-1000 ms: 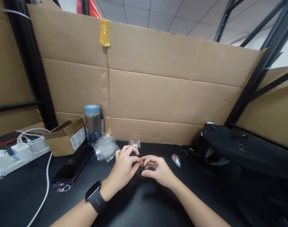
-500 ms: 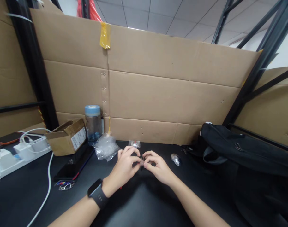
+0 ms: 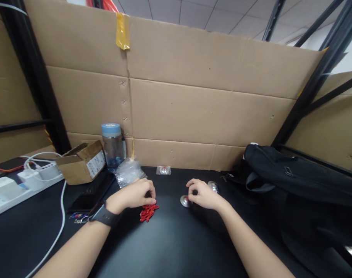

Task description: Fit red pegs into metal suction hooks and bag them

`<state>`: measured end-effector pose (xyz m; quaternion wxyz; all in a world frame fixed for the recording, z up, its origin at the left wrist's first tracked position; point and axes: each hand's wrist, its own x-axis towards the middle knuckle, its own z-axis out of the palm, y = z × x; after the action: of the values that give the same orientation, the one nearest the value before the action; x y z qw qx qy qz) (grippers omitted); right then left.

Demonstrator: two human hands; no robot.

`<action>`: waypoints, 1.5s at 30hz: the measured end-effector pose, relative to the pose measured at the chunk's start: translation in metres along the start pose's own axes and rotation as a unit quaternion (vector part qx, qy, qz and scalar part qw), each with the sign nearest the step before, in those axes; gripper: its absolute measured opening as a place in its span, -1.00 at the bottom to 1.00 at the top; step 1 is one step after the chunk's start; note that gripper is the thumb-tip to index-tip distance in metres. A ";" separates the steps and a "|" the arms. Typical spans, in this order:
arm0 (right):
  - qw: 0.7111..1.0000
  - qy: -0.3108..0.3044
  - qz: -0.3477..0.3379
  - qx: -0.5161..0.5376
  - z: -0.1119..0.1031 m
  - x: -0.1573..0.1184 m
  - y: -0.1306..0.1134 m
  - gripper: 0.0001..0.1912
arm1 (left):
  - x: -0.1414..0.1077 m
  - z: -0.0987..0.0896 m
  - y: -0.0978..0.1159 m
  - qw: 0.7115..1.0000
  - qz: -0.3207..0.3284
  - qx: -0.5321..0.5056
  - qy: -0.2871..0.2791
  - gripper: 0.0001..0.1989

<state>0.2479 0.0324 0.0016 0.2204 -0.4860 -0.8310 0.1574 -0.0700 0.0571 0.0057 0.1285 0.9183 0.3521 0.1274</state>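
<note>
My left hand (image 3: 138,195) is over a small pile of red strips (image 3: 148,212), thumb and fingertips pinched together at its upper edge. A bit of red shows at those fingertips. To the right, my right hand (image 3: 203,194) pinches the red piece at the middle of a small silver cymbal-like disc (image 3: 185,201), which is at the black tabletop. More shiny silver discs (image 3: 213,187) lie just behind that hand, partly hidden by it. Near the cardboard wall, a similar disc in a clear packet (image 3: 163,170) lies flat.
Crumpled clear plastic bags (image 3: 129,172) lie behind my left hand, beside a blue-lidded bottle (image 3: 112,146). Left of it are an open cardboard box (image 3: 82,162), a dark phone (image 3: 89,195) and a power strip (image 3: 28,185) with a white cable. A black backpack (image 3: 280,173) occupies the right.
My hands were together at a small thing in the middle; they have moved apart. The left is now at the red pile, the right at the silver disc. The view has tilted slightly down.
</note>
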 end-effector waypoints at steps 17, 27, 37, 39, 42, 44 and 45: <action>0.959 0.011 0.240 -0.148 -0.052 -0.023 0.094 -0.49 | 0.004 0.005 0.018 0.999 0.024 0.003 0.021 -0.85; 0.956 0.030 0.248 -0.156 -0.055 -0.024 0.085 -0.60 | 0.012 0.005 0.017 0.993 -0.013 -0.054 0.105 -0.82; 0.970 0.033 0.179 -0.161 -0.056 -0.025 0.057 -0.69 | 0.014 0.002 0.022 0.989 -0.029 -0.102 0.107 -0.84; 0.966 0.050 0.189 -0.169 -0.057 -0.024 0.065 -0.71 | 0.014 0.004 0.021 0.989 -0.025 -0.103 0.107 -0.83; 0.964 0.070 0.206 -0.155 -0.056 -0.022 0.080 -0.68 | 0.014 0.009 0.019 0.989 -0.028 -0.096 0.105 -0.83; 0.964 0.078 0.214 -0.139 -0.054 -0.021 0.087 -0.66 | 0.015 0.011 0.018 0.991 -0.034 -0.082 0.104 -0.84; 0.964 0.081 0.216 -0.134 -0.054 -0.021 0.089 -0.66 | 0.015 0.012 0.017 0.991 -0.035 -0.074 0.104 -0.85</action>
<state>0.3505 0.0594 0.0004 0.1805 -0.6904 -0.6989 0.0488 -0.0448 0.0529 0.0022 0.1631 0.8753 0.3850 0.2430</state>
